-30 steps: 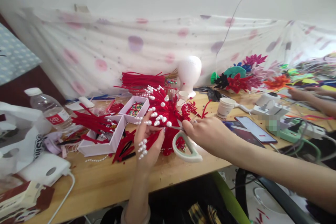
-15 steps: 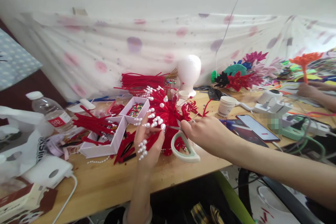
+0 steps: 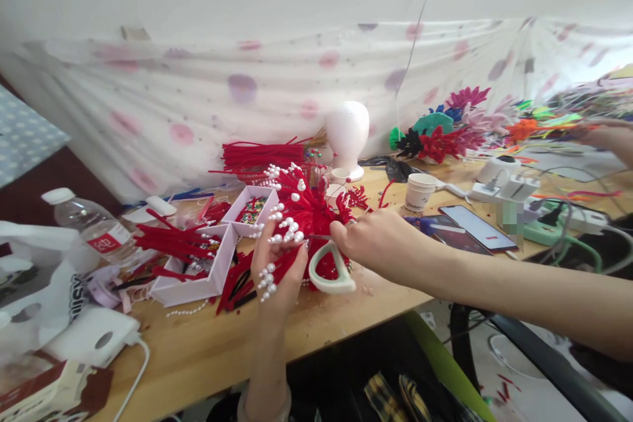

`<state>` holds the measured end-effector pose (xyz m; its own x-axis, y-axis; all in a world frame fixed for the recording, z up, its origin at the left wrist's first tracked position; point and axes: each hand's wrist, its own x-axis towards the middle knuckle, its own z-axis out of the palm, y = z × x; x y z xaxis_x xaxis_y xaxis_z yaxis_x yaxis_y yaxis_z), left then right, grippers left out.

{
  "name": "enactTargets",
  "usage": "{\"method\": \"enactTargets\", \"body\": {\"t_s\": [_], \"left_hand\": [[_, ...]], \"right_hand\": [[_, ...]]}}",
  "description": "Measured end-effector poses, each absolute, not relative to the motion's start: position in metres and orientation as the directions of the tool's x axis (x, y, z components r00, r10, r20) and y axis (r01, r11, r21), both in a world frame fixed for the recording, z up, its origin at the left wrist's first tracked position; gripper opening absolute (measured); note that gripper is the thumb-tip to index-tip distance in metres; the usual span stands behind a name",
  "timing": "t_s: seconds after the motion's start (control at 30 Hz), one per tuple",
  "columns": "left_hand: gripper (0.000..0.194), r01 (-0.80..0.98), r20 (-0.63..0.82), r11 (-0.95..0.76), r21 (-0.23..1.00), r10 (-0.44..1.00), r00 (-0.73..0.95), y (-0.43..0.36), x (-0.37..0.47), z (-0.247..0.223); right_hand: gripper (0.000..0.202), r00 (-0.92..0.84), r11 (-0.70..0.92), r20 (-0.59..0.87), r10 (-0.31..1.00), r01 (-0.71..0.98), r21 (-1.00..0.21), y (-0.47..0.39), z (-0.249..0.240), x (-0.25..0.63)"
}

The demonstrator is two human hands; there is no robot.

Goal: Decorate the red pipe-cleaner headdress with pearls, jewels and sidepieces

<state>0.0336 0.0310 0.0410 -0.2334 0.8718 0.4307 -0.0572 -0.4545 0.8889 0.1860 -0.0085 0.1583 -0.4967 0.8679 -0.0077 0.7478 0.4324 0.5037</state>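
Note:
My left hand (image 3: pixel 279 267) is closed around a bundle of red fuzzy pipe cleaners (image 3: pixel 316 211) tipped with white pearl beads (image 3: pixel 291 231). Beads stick out above and below its fingers. My right hand (image 3: pixel 368 237) curls close against the bundle's right side. From under it hangs one pale green handle loop of a pair of scissors (image 3: pixel 333 287); the blades are mostly hidden among the red stems. Behind my hands stands a white foam head (image 3: pixel 347 135).
At left, white boxes (image 3: pixel 195 297) hold beads and red pipe cleaners, near a water bottle (image 3: pixel 101 227). To the right are a paper cup (image 3: pixel 420 191), phones (image 3: pixel 477 227), a power strip (image 3: pixel 519 191) and colourful fuzzy flowers (image 3: pixel 440 142). A co-worker's hand (image 3: pixel 610 138) is at far right.
The scissors' lower handle loop has swung left, closer to my left hand. The co-worker's orange flower has come down to the table. The whole view has shifted slightly.

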Motion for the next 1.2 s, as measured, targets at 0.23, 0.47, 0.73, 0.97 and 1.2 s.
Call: {"method": "enactTargets", "body": {"t_s": [0.23, 0.47, 0.73, 0.97, 1.2], "left_hand": [[0.053, 0.052, 0.476, -0.477, 0.877, 0.85, -0.224, 0.029, 0.031, 0.045], [0.053, 0.03, 0.508, -0.513, 0.858, 0.839, -0.195, 0.03, 0.032, 0.043], [0.058, 0.005, 0.507, -0.52, 0.854, 0.83, -0.234, 0.033, 0.031, 0.035], [0.055, -0.014, 0.467, -0.484, 0.875, 0.851, -0.241, 0.031, 0.036, 0.039], [0.068, -0.09, 0.449, -0.479, 0.873, 0.863, -0.232, 0.035, 0.034, 0.03]], "right_hand": [[0.015, -0.556, 0.457, 0.028, 0.831, 0.71, 0.535, -0.004, 0.159, 0.194], [0.015, -0.608, 0.486, 0.071, 0.791, 0.693, 0.533, -0.001, 0.159, 0.193], [0.013, -0.636, 0.503, 0.102, 0.765, 0.69, 0.521, 0.004, 0.155, 0.19], [0.013, -0.589, 0.469, 0.052, 0.807, 0.691, 0.55, 0.0, 0.162, 0.195], [0.013, -0.639, 0.482, 0.123, 0.759, 0.679, 0.554, 0.005, 0.145, 0.189]]}}
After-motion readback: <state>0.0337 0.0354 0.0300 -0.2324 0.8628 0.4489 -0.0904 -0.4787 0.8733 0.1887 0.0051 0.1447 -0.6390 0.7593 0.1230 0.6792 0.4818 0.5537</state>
